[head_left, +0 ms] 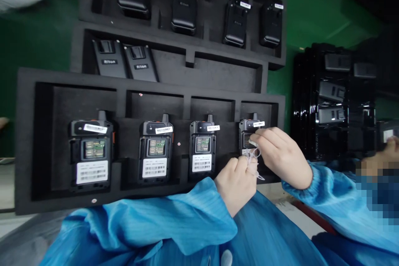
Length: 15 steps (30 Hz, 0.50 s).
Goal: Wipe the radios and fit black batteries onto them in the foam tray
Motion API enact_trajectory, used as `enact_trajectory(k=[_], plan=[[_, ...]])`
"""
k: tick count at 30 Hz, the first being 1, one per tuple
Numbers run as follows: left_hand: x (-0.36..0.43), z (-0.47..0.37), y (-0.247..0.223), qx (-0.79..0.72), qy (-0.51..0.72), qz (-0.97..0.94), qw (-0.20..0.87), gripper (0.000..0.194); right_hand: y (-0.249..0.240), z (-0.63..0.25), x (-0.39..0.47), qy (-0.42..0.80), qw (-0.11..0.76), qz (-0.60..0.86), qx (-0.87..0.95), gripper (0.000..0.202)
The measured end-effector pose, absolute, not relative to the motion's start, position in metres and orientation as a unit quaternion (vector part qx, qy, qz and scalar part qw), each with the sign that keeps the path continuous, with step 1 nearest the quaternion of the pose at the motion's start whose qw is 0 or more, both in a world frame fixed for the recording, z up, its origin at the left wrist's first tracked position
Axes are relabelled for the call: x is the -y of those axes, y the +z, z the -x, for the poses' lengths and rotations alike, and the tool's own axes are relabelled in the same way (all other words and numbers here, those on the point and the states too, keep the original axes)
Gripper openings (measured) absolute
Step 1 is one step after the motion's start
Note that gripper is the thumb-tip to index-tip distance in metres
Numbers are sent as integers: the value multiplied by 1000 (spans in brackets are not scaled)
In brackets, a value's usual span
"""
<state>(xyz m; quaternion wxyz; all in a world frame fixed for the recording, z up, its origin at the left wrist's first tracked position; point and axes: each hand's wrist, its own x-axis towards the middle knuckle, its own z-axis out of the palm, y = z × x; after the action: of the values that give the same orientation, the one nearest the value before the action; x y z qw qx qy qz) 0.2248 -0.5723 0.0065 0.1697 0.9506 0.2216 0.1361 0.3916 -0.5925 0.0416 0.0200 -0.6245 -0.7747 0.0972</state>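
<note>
Several handheld radios with their backs off lie in a row in the black foam tray [23,141]. My right hand [280,153] pinches over the rightmost radio [245,126], its fingertips at the small open bay; whatever it holds is too small to make out. Just below, my left hand [237,183] is closed beside the same radio, with thin clear loops [255,170] at its fingers. Left of my hands lie a third radio [202,149], another radio [156,149] and the leftmost radio [90,153]. Their bays show metal contacts, and white barcode labels are stuck below.
Behind, a second foam tray [224,72] holds two grey Riton back pieces [109,59]. Farther back, another foam tray [282,56] holds black Riton devices [183,8]. Stacked glossy black trays [332,91] stand right. Another person's hand [386,151] shows at the right edge.
</note>
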Motion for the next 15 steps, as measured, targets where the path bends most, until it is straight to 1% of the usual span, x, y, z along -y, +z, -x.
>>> enact_trajectory(k=[2,5,8,12,14,15], plan=[[573,-225,8,-231,158,-946,166,19,50,-396,598,124,54,644,753,19],[568,-221,19,-259,163,-932,194,19,66,-406,603,138,139,695,692,19],[550,-203,38,-223,179,-929,235,14,76,-414,601,141,205,732,635,20],[514,-156,56,-134,221,-915,311,13,73,-411,591,213,254,729,598,20],[497,-131,54,-124,219,-917,311,18,69,-403,585,252,273,725,580,21],[490,-120,52,-121,211,-926,290,22,68,-398,581,265,277,724,574,21]])
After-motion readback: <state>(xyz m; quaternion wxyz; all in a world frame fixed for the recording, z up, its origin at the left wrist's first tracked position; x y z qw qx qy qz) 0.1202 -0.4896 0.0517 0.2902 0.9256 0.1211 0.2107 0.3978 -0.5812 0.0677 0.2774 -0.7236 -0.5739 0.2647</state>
